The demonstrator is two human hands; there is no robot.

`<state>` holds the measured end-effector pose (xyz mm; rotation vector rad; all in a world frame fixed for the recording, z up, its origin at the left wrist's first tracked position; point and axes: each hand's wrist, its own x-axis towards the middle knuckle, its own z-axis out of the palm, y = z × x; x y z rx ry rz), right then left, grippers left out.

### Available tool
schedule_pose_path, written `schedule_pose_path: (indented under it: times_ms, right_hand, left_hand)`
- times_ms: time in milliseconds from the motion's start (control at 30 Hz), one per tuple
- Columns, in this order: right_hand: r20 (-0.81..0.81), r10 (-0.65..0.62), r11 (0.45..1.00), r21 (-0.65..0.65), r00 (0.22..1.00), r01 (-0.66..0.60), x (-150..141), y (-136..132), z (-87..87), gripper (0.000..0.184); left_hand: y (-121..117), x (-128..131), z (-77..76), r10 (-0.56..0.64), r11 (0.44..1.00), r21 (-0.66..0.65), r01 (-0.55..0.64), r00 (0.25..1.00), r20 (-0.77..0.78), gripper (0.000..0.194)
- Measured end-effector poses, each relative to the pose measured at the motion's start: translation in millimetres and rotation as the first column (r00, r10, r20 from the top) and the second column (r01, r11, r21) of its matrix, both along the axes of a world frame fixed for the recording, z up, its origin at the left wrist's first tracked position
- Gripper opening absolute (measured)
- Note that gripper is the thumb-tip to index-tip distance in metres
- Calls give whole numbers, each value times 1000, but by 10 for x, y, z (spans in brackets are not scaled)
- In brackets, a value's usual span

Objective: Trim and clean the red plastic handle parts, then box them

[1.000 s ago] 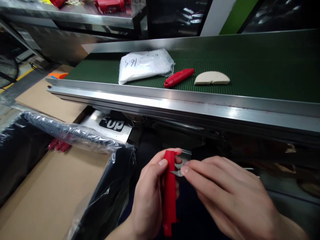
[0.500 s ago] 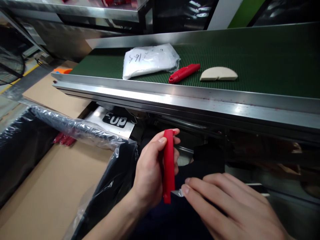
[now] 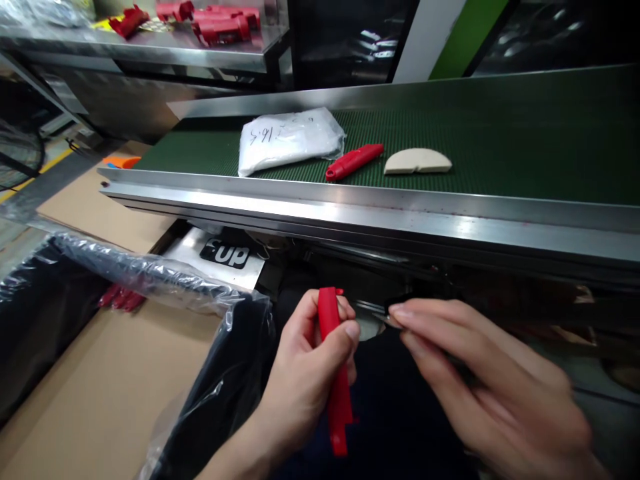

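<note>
My left hand (image 3: 313,360) is wrapped round a long, narrow red plastic part (image 3: 329,310), its thumb lying across the front. The part stands almost upright, with a notched lower end below my fingers. To its right, my right hand (image 3: 480,367) pinches a small knife (image 3: 387,321). Its thin pointed blade shows past the fingertips, aimed at the part's upper end but apart from it; my hand hides the handle. A similar red plastic piece (image 3: 355,162) lies on the green conveyor belt (image 3: 525,147) beyond both hands.
A white plastic-wrapped packet (image 3: 290,139) and a cream half-round block (image 3: 419,162) lie on the belt, behind its metal rail (image 3: 350,203). At left stands a plastic-lined box (image 3: 115,373) with several red pieces (image 3: 121,298). More red parts (image 3: 223,28) sit on the back bench.
The knife has left the red part's lower end and moved up and right. My left thumb has shifted down across the part, which now tilts slightly. The view has tipped upward.
</note>
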<state>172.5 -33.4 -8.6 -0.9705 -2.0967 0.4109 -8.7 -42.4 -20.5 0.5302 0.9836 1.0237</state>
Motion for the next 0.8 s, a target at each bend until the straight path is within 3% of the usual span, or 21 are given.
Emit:
schedule_pose_path:
  times_ms: [133, 333, 800]
  right_hand:
    - [50, 17, 998, 55, 999, -19, -45, 106, 10, 40]
    - [170, 77, 988, 122, 982, -98, -28, 114, 22, 38]
    - [207, 41, 980, 184, 977, -80, 11, 90, 13, 37]
  left_hand:
    - [-89, -18, 35, -98, 995, 0, 98, 995, -17, 23]
    - [-157, -48, 78, -105, 994, 7, 105, 994, -44, 27]
    - [-140, -45, 78, -167, 986, 17, 167, 986, -2, 24]
